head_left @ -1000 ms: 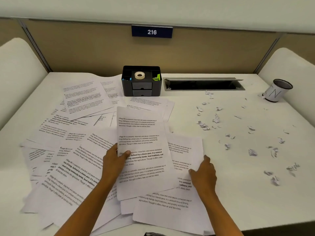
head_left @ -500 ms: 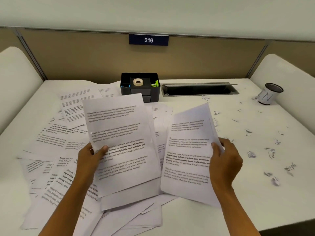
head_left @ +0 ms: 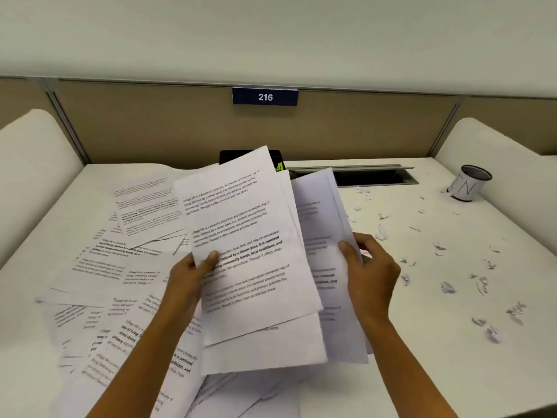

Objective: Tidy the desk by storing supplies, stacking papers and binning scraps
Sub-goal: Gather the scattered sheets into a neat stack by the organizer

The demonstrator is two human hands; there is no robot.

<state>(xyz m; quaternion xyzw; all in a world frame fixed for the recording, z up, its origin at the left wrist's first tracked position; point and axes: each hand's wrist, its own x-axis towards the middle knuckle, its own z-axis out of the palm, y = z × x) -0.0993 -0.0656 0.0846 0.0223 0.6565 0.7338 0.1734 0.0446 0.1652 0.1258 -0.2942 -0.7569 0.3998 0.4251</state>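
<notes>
My left hand (head_left: 188, 274) grips a few printed sheets (head_left: 244, 236) by their left edge, lifted above the desk. My right hand (head_left: 366, 273) holds another sheet (head_left: 319, 224) by its right edge, tucked just behind the left hand's sheets. Many more printed papers (head_left: 120, 267) lie scattered over the left half of the white desk (head_left: 422, 357). Torn paper scraps (head_left: 446, 286) are strewn across the right half. The black desk organiser (head_left: 229, 155) at the back is mostly hidden behind the raised sheets.
A white mug (head_left: 468, 184) marked with a letter N lies tilted at the back right. A grey cable slot (head_left: 373, 176) runs along the rear edge. A tan partition with a 216 sign (head_left: 265, 97) stands behind, white curved dividers at both sides.
Both hands have lifted sheets off the desk. The right hand's sheet has swung left, coming together with the left hand's sheets.
</notes>
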